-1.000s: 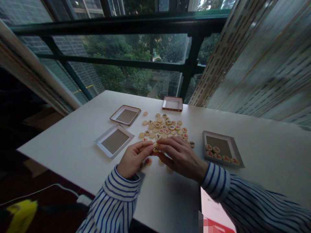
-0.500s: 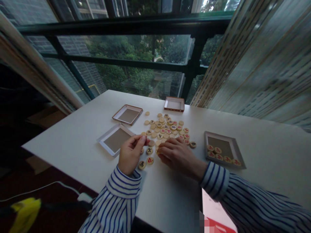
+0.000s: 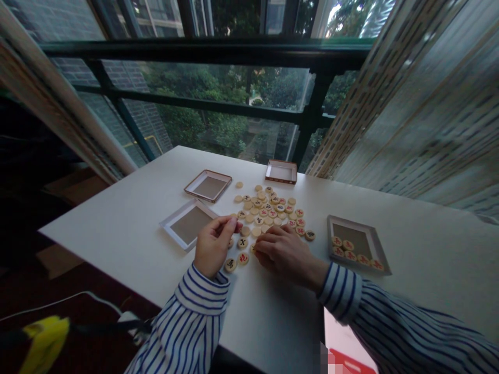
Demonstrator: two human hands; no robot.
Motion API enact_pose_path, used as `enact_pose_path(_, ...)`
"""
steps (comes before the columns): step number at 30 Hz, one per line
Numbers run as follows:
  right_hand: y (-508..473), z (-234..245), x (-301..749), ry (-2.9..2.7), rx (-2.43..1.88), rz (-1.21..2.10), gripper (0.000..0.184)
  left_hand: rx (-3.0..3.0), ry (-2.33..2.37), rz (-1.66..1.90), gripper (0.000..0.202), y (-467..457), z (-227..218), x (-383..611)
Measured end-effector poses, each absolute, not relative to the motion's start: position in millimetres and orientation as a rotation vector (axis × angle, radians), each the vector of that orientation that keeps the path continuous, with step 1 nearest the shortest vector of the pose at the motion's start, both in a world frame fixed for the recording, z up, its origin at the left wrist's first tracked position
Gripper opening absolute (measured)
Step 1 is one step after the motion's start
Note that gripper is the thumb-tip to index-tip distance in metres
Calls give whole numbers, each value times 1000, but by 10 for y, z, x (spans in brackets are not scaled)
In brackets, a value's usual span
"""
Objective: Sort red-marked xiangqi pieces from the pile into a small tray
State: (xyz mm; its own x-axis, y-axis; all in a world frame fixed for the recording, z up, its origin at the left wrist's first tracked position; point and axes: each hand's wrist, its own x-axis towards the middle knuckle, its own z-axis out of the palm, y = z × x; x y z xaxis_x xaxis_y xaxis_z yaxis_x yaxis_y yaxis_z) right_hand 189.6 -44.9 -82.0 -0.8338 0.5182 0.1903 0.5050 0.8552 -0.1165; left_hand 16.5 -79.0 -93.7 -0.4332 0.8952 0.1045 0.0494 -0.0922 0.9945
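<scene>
Round wooden game discs (image 3: 268, 210) with red or black characters lie scattered in the middle of a white table (image 3: 117, 228). My left hand (image 3: 212, 244) hovers at the pile's near left edge, thumb and fingers pinched on a disc with red marking. My right hand (image 3: 283, 249) rests curled on the table at the pile's near edge, its fingertips over some discs; what they grip is hidden. Three loose discs (image 3: 242, 243) lie between my hands, one marked black, one red.
A grey-bottomed tray (image 3: 360, 231) on the right holds a row of red-marked discs. An empty white-rimmed tray (image 3: 186, 224) lies left of my left hand. Two brown-rimmed trays (image 3: 207, 185) sit farther back, near the window railing. A curtain hangs at right.
My hands, together over one disc a second ago, have parted. The left hand lifted a disc to the left; the right settled lower on the table. Loose discs now show between them.
</scene>
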Motion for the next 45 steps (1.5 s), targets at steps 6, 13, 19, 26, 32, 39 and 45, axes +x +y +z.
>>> enact_pose_path(6,-360,-736,1893,-2801,-862,132,16,1142,1451,1650,29,-683,-764,64)
enact_pose_path(13,-201,-752,1698,-2783,-875,78,12,1340,1635,1735,29,-364,-816,-134)
enact_pose_path(19,-134,-730,1595,-2849,-801,139,10,1473,1783,1630,27,-335,-1037,-229)
enact_pose_path(26,-113,-746,1557,-2916,-809,116,7,1547,1806,1624,25,-343,-1065,-248)
enact_pose_path(32,-103,-752,1554,-2920,-821,118,4,1571,1811,1635,25,-358,-1061,-248)
enact_pose_path(39,-93,-767,1535,-2886,-841,107,8,1588,1819,1633,25,-361,-1051,-237)
enact_pose_path(45,-47,-749,1571,-2770,-839,252,13,1597,1792,1631,25,-371,-1035,-223)
